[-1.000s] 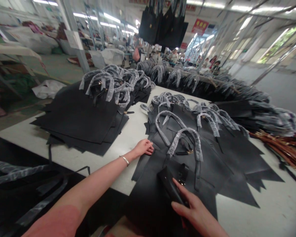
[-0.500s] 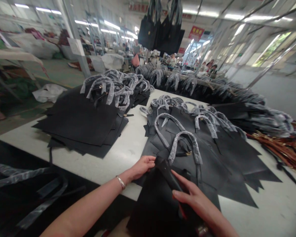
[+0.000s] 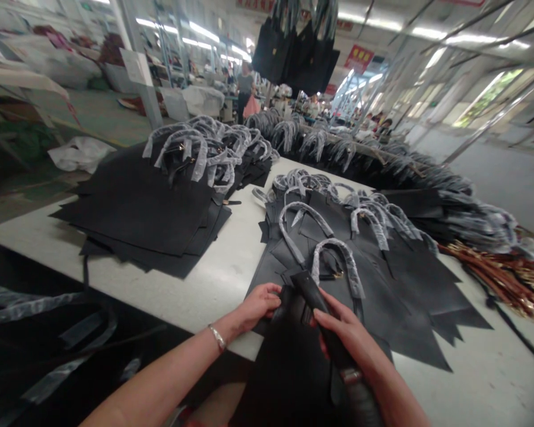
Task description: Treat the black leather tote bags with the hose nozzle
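Observation:
My left hand (image 3: pixel 261 303) pinches the upper edge of a black leather panel (image 3: pixel 289 362), which hangs down over the table's near edge. In my right hand (image 3: pixel 338 320) is a black handheld tool (image 3: pixel 324 326) with a metal collar and a hose-like end at its lower right. The tool's top end lies just right of my left fingertips, over the panel's upper part. Behind my hands, a plastic-wrapped handle (image 3: pixel 338 249) stands in an arch on a spread of black panels (image 3: pixel 382 290).
A pile of black panels (image 3: pixel 146 207) with wrapped handles lies at the left of the pale table (image 3: pixel 218 284). Brown straps (image 3: pixel 502 276) are at the right. Black bags (image 3: pixel 293 53) hang above, and a person (image 3: pixel 245 89) stands in the background.
The tool's top end has lifted slightly off the panel's upper edge, and my right hand has turned with it. My left hand still pinches the panel. The view has shifted slightly.

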Demonstrator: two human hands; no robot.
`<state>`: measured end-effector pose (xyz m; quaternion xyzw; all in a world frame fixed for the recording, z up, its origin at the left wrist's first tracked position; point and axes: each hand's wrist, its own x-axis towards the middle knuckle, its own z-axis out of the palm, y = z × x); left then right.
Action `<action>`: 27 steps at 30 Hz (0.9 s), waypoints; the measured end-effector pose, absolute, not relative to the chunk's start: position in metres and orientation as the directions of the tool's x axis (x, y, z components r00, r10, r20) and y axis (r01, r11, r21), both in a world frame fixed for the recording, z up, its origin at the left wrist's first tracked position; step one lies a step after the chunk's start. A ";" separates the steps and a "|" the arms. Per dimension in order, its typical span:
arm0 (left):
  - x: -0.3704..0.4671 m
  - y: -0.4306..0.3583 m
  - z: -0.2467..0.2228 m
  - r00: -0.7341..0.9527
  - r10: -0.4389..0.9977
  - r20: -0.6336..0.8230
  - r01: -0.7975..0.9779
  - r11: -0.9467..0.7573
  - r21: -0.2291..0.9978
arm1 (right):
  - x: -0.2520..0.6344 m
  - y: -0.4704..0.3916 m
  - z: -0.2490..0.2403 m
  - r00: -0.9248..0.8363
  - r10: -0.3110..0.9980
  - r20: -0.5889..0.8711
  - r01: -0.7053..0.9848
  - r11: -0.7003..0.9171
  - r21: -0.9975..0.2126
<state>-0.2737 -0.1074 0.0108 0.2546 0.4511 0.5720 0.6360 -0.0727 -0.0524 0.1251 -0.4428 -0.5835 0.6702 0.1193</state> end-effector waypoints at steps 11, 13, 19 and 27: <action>-0.271 -0.104 0.014 -0.149 0.948 -0.282 -0.477 0.180 0.860 | -0.076 -0.057 0.130 -0.615 0.643 -0.457 0.335 -0.312 -0.889; -0.271 -0.104 0.012 -0.151 0.946 -0.286 -0.534 0.166 0.829 | -0.075 -0.055 0.131 -0.630 0.616 -0.473 0.348 -0.320 -0.881; -0.272 -0.104 0.011 -0.124 0.958 -0.260 -0.546 0.153 0.824 | -0.081 -0.052 0.133 -0.622 0.597 -0.506 0.377 -0.338 -0.862; -0.275 -0.104 0.007 -0.092 0.950 -0.298 -0.628 0.177 0.758 | -0.063 -0.048 0.136 -0.626 0.563 -0.539 0.388 -0.375 -0.842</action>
